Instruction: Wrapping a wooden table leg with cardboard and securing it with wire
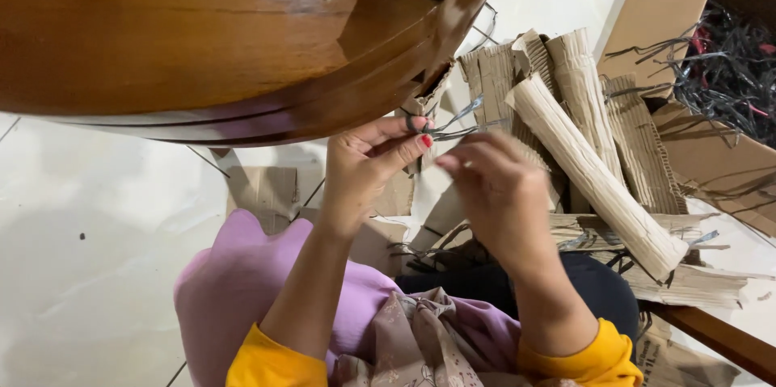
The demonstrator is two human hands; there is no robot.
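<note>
Looming closest at the top of the view, a polished brown wooden tabletop (202, 31) curves over the scene. Just below its edge, the left hand (368, 173) pinches a thin grey strip (453, 124) between thumb and forefinger, fingers closed on it. The right hand (497, 189) sits just beside it, fingertips drawn together at the same strip, though its back hides exactly what they clamp. Rolled corrugated cardboard tubes (598, 177) lie behind the hands, leaning across flat cardboard pieces. An open cardboard box (647, 15) at the right holds a tangle of dark strips (727, 71). Pale floor tiles (81, 217) show at left.
</note>
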